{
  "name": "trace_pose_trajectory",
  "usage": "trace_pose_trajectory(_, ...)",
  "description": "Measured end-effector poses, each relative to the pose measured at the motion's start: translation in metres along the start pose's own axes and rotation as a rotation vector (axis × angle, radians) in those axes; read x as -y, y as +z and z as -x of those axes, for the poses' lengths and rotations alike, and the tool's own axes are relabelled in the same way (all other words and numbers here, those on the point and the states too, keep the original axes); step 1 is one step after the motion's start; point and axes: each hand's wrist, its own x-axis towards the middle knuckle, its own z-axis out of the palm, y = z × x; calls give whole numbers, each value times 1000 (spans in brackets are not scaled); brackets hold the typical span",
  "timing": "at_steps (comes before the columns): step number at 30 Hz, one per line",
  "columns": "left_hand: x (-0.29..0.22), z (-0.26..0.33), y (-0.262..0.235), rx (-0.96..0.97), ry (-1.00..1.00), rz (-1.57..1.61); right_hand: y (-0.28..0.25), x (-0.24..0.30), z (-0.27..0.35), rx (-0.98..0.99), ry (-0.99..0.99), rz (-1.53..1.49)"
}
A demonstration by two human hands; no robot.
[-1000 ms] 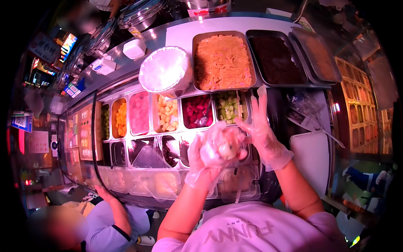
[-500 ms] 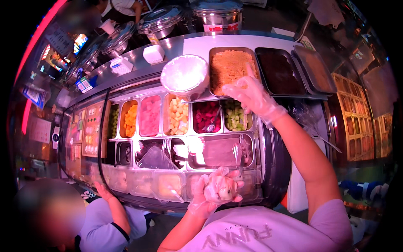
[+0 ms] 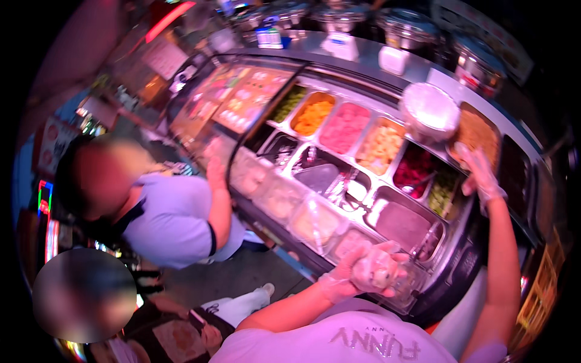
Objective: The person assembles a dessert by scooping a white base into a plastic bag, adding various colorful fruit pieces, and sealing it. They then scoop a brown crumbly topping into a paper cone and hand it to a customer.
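Observation:
In a clear plastic glove, my left hand (image 3: pixel 345 279) cups a pale, soft-looking lump of food (image 3: pixel 382 272) above the counter's near edge. Its fingers curl around the lump, and a small dark spot shows on it. My right hand (image 3: pixel 481 175), gloved too, is at the near edge of a metal tray of orange-brown crumbs (image 3: pixel 478 128). Its fingers stretch toward the crumbs, with the thumb apart, and I see nothing held there. Just left of that tray stands a round tub with a shiny pale top (image 3: pixel 430 112).
Metal pans hold yellow cubes (image 3: pixel 313 116), pink cubes (image 3: pixel 345 127), pale cubes (image 3: pixel 381 145), dark red pieces (image 3: pixel 416 172) and a purple-grey paste (image 3: pixel 396 224). Clear bins (image 3: pixel 315 224) line the near edge. A person in a light shirt (image 3: pixel 172 218) stands left, one hand at the counter.
My view has swung left and tilted, shifting the counter rightward. My right hand has drawn back from over the crumbs to the tray's near edge. Another seated-looking person shows at lower left.

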Motion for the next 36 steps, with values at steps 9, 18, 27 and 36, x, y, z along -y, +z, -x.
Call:
trace_pose_trajectory(9, 6, 31, 1, -36, 159, 83, -150, -104, -57, -601, -51, -503)
trace_pose_trajectory(18, -28, 48, 21, -61, 487, -13, -79, -62, -14, -84, -225, -237)
trace_pose_trajectory(27, -11, 80, 9, -74, 557, 65, -182, -144, -83, 50, -307, 5)
trace_pose_trajectory(36, 25, 101, 2, -161, 585, 16, -83, -34, 28, -263, -274, -219)
